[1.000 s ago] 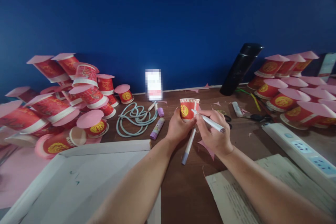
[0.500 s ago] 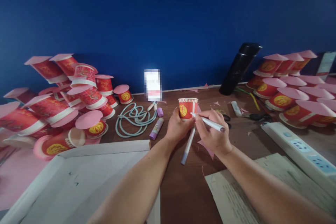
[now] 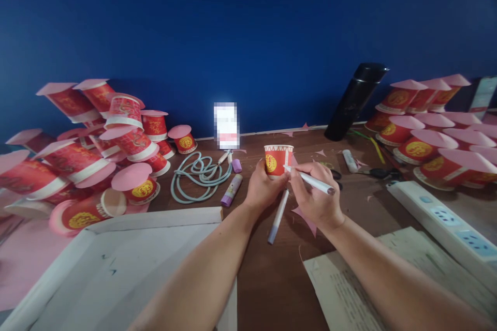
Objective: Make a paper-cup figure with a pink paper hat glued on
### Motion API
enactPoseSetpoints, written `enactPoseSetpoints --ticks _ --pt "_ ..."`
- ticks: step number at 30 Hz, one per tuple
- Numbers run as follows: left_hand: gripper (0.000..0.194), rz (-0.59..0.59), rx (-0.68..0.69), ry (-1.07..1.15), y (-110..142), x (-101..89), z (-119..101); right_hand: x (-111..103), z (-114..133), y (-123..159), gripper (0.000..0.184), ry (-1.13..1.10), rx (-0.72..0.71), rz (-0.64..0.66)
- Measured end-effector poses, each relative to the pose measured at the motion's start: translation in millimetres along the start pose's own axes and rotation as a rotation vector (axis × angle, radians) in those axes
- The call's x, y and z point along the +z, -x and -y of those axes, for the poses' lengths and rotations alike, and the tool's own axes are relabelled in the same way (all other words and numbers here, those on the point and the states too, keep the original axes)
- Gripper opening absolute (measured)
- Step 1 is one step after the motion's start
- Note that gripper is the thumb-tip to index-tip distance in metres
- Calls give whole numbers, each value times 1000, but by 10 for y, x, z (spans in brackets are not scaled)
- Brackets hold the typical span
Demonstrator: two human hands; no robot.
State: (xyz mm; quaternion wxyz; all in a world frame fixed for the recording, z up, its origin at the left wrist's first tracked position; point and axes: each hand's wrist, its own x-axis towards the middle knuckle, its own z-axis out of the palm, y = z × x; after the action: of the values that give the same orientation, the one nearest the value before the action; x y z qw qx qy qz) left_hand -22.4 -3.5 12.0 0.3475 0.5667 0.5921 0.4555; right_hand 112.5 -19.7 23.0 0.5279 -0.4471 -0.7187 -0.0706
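Note:
In the middle of the head view, my left hand [image 3: 262, 186] is closed around the lower left of a red paper cup [image 3: 278, 161] with a gold emblem and a zigzag band under its rim. My right hand [image 3: 317, 194] pinches a white marker [image 3: 316, 183], its tip at the white vertical strip on the cup's right side. On the dark wooden table [image 3: 272, 289] below the cup lies a second white marker [image 3: 278, 217] with a greyish-purple end. A pink paper scrap [image 3: 306, 221] sits partly under my right hand.
Piled red cups with pink paper tops [image 3: 134, 181] stand at left, and more such cups [image 3: 419, 146] at right. Around me are a grey cable [image 3: 186, 194], a glue stick [image 3: 232, 190], a black flask [image 3: 355, 101], a power strip [image 3: 446, 214], an open white box [image 3: 116, 258] and printed cardboard [image 3: 349, 279].
The marker tip has shifted slightly on the cup's white strip, lower and then a little back up. Both hands keep their hold, and the view has moved slightly.

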Motion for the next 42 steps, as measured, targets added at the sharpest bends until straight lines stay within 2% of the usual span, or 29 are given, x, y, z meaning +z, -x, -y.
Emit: enactPoseSetpoints --ticks 29,42 --pt "48 50 72 -14 -1 18 44 -7 -35 -20 5 -4 -15 -44" --pt "47 17 3 58 -17 4 5 -5 -30 -14 8 -58 -9 -46"
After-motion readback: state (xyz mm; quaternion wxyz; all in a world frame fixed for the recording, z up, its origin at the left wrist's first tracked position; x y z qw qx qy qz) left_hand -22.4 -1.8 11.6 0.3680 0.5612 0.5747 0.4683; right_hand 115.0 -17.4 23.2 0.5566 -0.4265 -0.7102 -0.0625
